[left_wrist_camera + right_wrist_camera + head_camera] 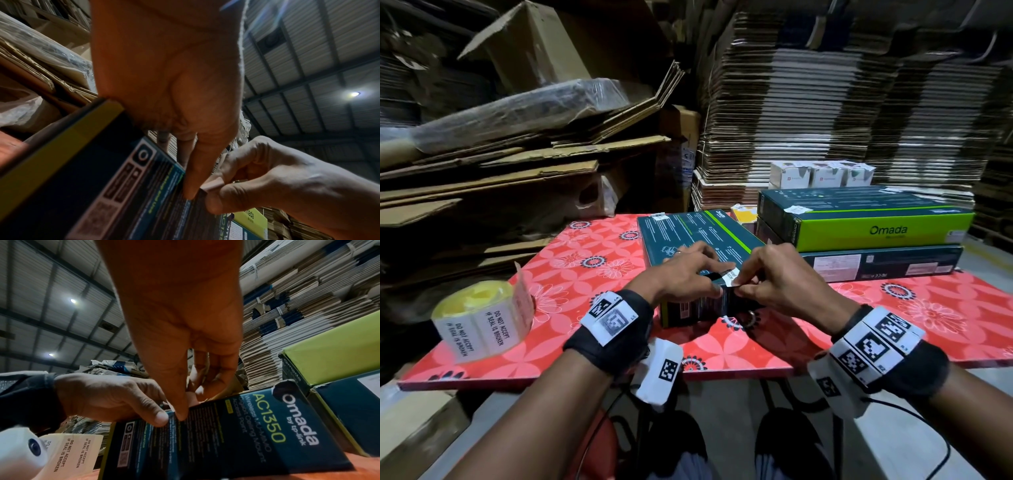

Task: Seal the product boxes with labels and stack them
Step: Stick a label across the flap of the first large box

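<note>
A dark teal Omada product box (688, 233) lies flat on the red floral table (585, 270), its near end facing me. A small white seal label (732, 275) sits over that end's top edge. My left hand (717, 279) holds the box's near end, with its thumb on the end face and its index finger reaching onto the label. My right hand (743, 286) pinches the label's lower part against the end face. In the left wrist view a left finger (191, 186) presses the box (123, 186) beside the label (212, 184). The right wrist view shows my right hand (183, 412) on the box (236, 434).
A roll of "do not accept if seal is broken" labels (479, 315) stands at the table's left front. Two Omada boxes (876, 233) are stacked at the right. Small white boxes (822, 174) and a yellow box (743, 214) sit behind. Flattened cardboard stacks (825, 102) wall the back.
</note>
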